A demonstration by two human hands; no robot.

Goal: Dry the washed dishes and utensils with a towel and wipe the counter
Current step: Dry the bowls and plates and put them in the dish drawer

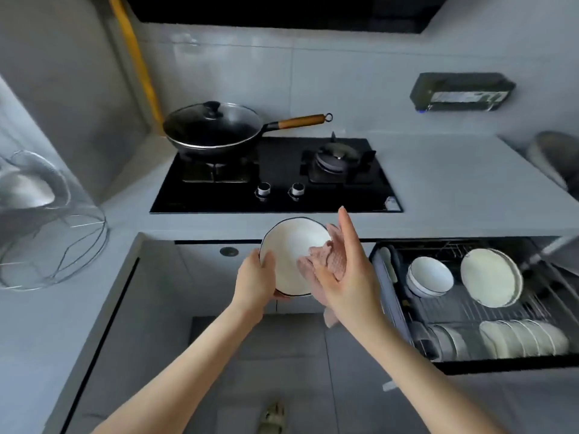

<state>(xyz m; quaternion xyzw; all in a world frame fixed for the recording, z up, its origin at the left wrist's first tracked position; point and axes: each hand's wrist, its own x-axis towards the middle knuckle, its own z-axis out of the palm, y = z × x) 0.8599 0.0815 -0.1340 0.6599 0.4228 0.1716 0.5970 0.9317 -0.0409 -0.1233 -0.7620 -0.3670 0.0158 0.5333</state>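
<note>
A white plate with a dark rim [289, 245] is held tilted in front of the counter edge. My left hand [255, 278] grips its lower left rim. My right hand [343, 270] presses a pink towel [326, 261] against the plate's right side, fingers stretched upward. Part of the towel hangs down below my right palm. The grey counter [438, 183] runs behind the plate.
An open pull-out dish drawer [391, 296] at the right holds white bowls [429, 277], a large plate [488, 277] and upright stacked dishes [523, 336]. A black hob [282, 173] carries a lidded wok [213, 130]. A wire rack [53, 220] stands at the left.
</note>
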